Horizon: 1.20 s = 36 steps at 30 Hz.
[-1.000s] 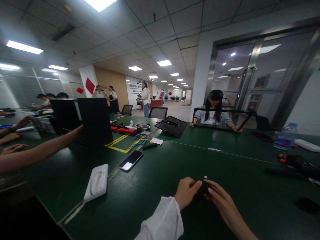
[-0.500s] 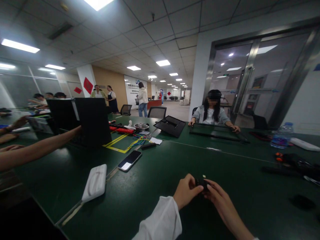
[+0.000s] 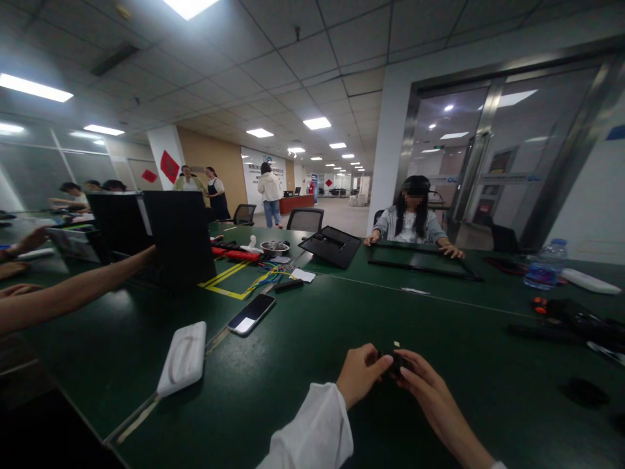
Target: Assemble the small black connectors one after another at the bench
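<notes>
Between my two hands is a small black object (image 3: 392, 366), mostly covered by my fingers, so its kind does not show. My left hand (image 3: 360, 374), below a loose white sleeve, grips it from the left with the thumb laid over its top. From the right, my right hand (image 3: 424, 379) pinches the same object between thumb and fingers. Both are held low over the green table (image 3: 312, 339). A tiny pale scrap (image 3: 396, 344) shows just beyond the fingertips.
Left of my hands lie a phone (image 3: 252, 314) and a white oblong device (image 3: 182, 358). A co-worker's arm (image 3: 83, 286) reaches behind a black panel (image 3: 180, 238). Across the table a person (image 3: 411, 215) touches a black frame (image 3: 424, 264). A water bottle (image 3: 545, 264) stands right.
My left thumb has shifted slightly over the black object, while both hands stay in place around it. The person opposite has spread the fingers of one hand on the frame.
</notes>
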Tool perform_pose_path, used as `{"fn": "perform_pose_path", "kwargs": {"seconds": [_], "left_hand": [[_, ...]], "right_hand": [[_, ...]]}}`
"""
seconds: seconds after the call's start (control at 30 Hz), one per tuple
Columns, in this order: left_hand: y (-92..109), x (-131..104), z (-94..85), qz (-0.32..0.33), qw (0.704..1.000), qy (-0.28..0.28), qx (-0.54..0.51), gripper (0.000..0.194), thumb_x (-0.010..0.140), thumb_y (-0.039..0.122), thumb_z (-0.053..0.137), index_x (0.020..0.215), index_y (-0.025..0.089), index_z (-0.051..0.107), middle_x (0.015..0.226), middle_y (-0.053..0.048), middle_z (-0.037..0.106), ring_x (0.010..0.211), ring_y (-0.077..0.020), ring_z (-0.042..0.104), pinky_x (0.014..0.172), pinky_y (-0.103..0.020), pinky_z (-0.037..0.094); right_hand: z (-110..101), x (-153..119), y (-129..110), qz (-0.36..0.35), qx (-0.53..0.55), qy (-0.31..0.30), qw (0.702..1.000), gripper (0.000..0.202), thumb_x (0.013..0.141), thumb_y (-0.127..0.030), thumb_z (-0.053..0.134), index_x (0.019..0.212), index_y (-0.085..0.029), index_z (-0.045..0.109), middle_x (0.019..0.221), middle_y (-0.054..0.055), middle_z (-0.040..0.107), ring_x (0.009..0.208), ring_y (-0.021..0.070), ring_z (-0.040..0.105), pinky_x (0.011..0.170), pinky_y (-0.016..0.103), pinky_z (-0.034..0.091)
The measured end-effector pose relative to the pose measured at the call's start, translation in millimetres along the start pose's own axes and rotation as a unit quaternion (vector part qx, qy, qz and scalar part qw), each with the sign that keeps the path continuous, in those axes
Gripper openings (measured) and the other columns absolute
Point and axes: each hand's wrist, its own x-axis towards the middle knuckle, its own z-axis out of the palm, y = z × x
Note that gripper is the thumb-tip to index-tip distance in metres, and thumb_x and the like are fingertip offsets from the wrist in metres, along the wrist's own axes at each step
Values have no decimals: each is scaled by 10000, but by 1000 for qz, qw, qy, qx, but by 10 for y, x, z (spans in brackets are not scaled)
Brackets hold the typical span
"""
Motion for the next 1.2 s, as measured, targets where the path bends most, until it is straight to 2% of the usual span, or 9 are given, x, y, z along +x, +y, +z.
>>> {"fn": "perform_pose_path", "kwargs": {"seconds": [0.17,0.3,0.4,0.5,0.6,0.77,0.9,1.07,1.2], "left_hand": [[-17,31,11,9,998,44,53,496,791,525,340,633,112,565,709,-31,524,587,-110,498,521,-212,383],[-50,42,31,31,999,34,27,413,806,461,370,636,122,535,620,2,491,541,-96,485,502,-199,375],[-53,22,31,34,999,21,0,231,721,355,557,797,140,516,674,13,519,576,-98,503,529,-198,401],[-37,4,24,60,998,13,-22,426,661,176,615,1050,181,440,770,-2,550,634,-105,522,573,-211,426],[-21,4,23,73,996,-17,-46,403,695,120,551,1081,188,453,820,-25,555,661,-112,531,573,-221,442],[-18,11,27,22,999,-18,-46,275,701,310,582,911,141,525,754,-18,551,615,-112,521,543,-229,447],[-4,6,9,15,999,10,27,350,726,469,504,735,122,549,650,3,518,562,-103,496,523,-214,408],[10,8,-3,14,998,11,58,502,789,530,339,644,110,573,695,-26,530,558,-96,486,523,-199,386],[-16,35,29,9,998,17,54,527,807,535,274,651,119,559,589,-10,515,508,-97,475,500,-196,370]], "right_hand": [[26,-5,9,-14,-35,-18,999,326,596,-363,648,886,-227,590,982,45,575,919,255,527,774,389,433],[21,39,67,-11,1,13,1000,343,588,-368,650,892,-223,590,909,35,592,841,232,554,732,363,452],[17,56,81,-8,36,35,999,336,594,-386,641,884,-222,595,907,34,588,821,230,556,700,354,464],[16,69,90,-6,58,45,997,340,594,-393,645,880,-216,598,912,37,586,803,228,558,681,350,466],[10,88,112,-4,73,41,996,351,592,-385,655,889,-207,594,873,38,589,756,216,563,678,350,462],[-6,80,114,-5,73,33,997,363,608,-390,644,920,-216,583,923,43,576,798,220,552,694,358,460],[-19,31,67,4,38,15,999,403,595,-414,646,950,-235,579,993,46,555,874,249,537,725,380,456],[-21,9,33,3,-16,-5,1000,426,581,-430,645,956,-237,584,1000,58,561,879,258,541,741,386,454],[10,41,52,-11,-28,-2,1000,408,597,-402,638,960,-224,580,986,54,578,843,235,561,737,354,462]]}}
